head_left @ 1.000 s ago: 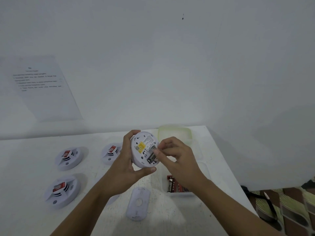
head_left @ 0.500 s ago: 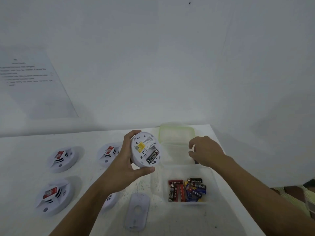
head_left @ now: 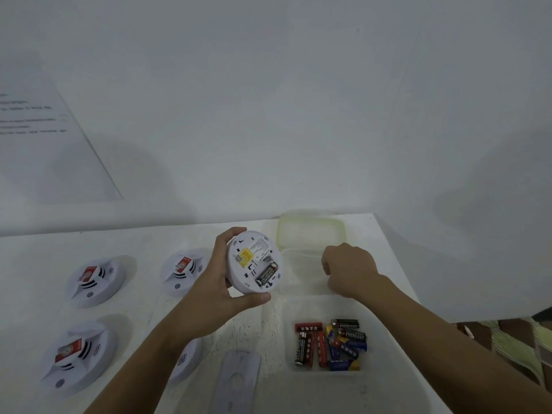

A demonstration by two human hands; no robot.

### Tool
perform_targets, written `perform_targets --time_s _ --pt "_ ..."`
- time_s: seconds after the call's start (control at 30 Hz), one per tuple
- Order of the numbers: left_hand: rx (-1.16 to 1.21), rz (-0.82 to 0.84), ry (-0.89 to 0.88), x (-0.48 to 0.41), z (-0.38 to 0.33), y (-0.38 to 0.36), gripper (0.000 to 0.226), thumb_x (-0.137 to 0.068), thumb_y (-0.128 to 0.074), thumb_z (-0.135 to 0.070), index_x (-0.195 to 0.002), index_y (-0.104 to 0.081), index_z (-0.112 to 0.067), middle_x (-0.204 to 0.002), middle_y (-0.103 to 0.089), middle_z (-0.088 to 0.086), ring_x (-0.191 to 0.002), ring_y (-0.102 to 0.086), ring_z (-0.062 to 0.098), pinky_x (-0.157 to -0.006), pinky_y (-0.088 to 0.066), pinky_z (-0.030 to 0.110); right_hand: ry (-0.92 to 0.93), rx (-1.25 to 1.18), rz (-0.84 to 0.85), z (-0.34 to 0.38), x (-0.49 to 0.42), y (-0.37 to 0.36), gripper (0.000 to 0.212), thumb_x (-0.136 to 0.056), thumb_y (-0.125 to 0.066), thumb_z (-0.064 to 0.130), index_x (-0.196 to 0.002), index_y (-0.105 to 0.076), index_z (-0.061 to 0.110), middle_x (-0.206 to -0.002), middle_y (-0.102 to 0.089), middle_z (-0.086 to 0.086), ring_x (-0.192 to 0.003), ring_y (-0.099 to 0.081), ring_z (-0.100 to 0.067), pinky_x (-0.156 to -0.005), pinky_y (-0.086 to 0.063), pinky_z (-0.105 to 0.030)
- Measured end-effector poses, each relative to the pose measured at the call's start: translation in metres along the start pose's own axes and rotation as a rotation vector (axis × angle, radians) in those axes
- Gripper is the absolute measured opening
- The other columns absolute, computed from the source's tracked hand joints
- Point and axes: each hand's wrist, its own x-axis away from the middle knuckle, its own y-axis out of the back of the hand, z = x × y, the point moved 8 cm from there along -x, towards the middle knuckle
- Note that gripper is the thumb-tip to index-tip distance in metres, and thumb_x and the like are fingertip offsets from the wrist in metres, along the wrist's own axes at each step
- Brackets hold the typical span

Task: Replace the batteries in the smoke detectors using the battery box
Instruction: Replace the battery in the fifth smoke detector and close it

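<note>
Right fingers [head_left: 328,262] withdrawn right of detector [head_left: 254,261], curled, contents unseen; left fingers [head_left: 232,236] grip detector.

Wall [head_left: 298,115]: plain white, fills the upper part of the view, with soft grey shadows across it.
Sheet of paper [head_left: 50,150]: flat on the wall at far left, cut by the frame edge; a few lines of dark print, too blurred to read.
Ledge [head_left: 119,218]: pale band along the foot of the wall, just behind the counter.
Counter [head_left: 33,264]: white, faintly speckled toward the middle; its right edge runs diagonally to the lower right.
Patterned surface [head_left: 519,345]: brown and pale green, beyond the counter's right edge; what it is cannot be told.
</note>
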Motion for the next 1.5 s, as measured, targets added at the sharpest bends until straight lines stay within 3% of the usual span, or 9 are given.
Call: perform_targets --time_s 0.13,0.3,0.5,0.73,0.87,0.97,1.17,1.33,1.5 --pt "0.025 -0.012 0.005 0.003 -0.002 0.003 0.099 -0.066 -0.091 -0.012 -0.141 -0.032 -0.04 -0.13 -0.053 -0.023 -0.127 -0.054 0.007 -0.09 -0.055 0.022 0.042 -0.445 -0.101 -0.001 -0.003 0.007 0.008 -0.084 -0.073 0.014 -0.086 -0.07 0.021 -0.09 -0.073 0.003 -0.082 -0.069 -0.014 -0.075 -0.057 -0.029" --pt "0.086 -0.014 0.008 0.012 -0.007 0.004 0.098 -0.065 -0.091 -0.011 -0.141 -0.034 -0.037 -0.131 -0.055 -0.018 -0.128 -0.056 0.016 -0.093 -0.057 0.03 0.102 -1.175 -0.289 0.009 0.03 0.041 0.005 -0.086 -0.078 0.01 -0.09 -0.076 0.012 -0.088 -0.075 -0.002 -0.07 -0.075 -0.017 -0.059 -0.056 -0.022" --pt "0.066 -0.027 0.0 0.029 -0.022 0.002 0.098 -0.066 -0.09 -0.011 -0.143 -0.033 -0.032 -0.133 -0.055 -0.013 -0.124 -0.058 0.014 -0.087 -0.057 0.022 0.22 -1.524 -0.45 0.033 0.083 0.077 0.009 -0.084 -0.079 0.007 -0.091 -0.074 0.005 -0.087 -0.077 -0.006 -0.071 -0.073 -0.017 -0.062 -0.053 -0.016" --pt "0.069 -0.007 -0.027 0.051 -0.039 -0.006 0.093 -0.07 -0.088 -0.007 -0.142 -0.034 -0.031 -0.129 -0.058 -0.01 -0.122 -0.06 0.018 -0.087 -0.058 0.026 0.426 -1.42 -0.491 0.06 0.117 0.08 0.009 -0.083 -0.08 0.007 -0.091 -0.076 0.006 -0.084 -0.078 -0.001 -0.078 -0.075 -0.017 -0.072 -0.061 -0.03" --pt "0.083 -0.007 -0.043 0.061 -0.047 -0.008 0.092 -0.069 -0.088 -0.008 -0.14 -0.035 -0.035 -0.124 -0.059 -0.016 -0.119 -0.062 0.016 -0.086 -0.059 0.027 0.68 -1.031 -0.79 0.077 0.148 0.095 0.006 -0.082 -0.081 0.006 -0.088 -0.079 0.006 -0.092 -0.076 0.001 -0.087 -0.071 -0.008 -0.076 -0.058 -0.023" --pt "0.083 -0.013 -0.053 0.067 -0.051 -0.008 0.092 -0.067 -0.088 -0.011 -0.14 -0.036 -0.036 -0.123 -0.058 -0.018 -0.119 -0.062 0.015 -0.084 -0.058 0.025 0.767 -0.882 -0.881 0.082 0.161 0.102 0.004 -0.083 -0.081 0.005 -0.086 -0.078 0.004 -0.091 -0.075 -0.002 -0.088 -0.069 -0.006 -0.076 -0.056 -0.02" --pt "0.057 -0.013 -0.087 0.073 -0.06 -0.003 0.094 -0.068 -0.087 -0.012 -0.143 -0.033 -0.03 -0.126 -0.058 -0.014 -0.12 -0.061 0.016 -0.085 -0.058 0.026 0.861 -0.783 -0.825 0.088 0.168 0.099 0.003 -0.087 -0.078 0.006 -0.089 -0.077 0.004 -0.097 -0.075 -0.003 -0.093 -0.07 -0.008 -0.079 -0.058 -0.025" --pt "0.034 0.021 -0.098 0.077 -0.066 -0.005 0.094 -0.071 -0.087 -0.01 -0.144 -0.032 -0.031 -0.126 -0.059 -0.012 -0.12 -0.06 0.021 -0.09 -0.059 0.033 0.852 -0.855 -0.689 0.091 0.165 0.093 0.005 -0.086 -0.079 0.009 -0.09 -0.08 0.009 -0.098 -0.076 0.001 -0.095 -0.07 -0.006 -0.081 -0.058 -0.028" --pt "-0.006 0.027 -0.126 0.081 -0.071 -0.006 0.097 -0.071 -0.088 -0.014 -0.145 -0.03 -0.032 -0.129 -0.056 -0.015 -0.124 -0.057 0.018 -0.092 -0.058 0.03 0.757 -1.026 -0.508 0.087 0.159 0.086 0.01 -0.083 -0.082 0.014 -0.094 -0.083 0.014 -0.099 -0.077 0.007 -0.1 -0.07 -0.011 -0.087 -0.058 -0.034"
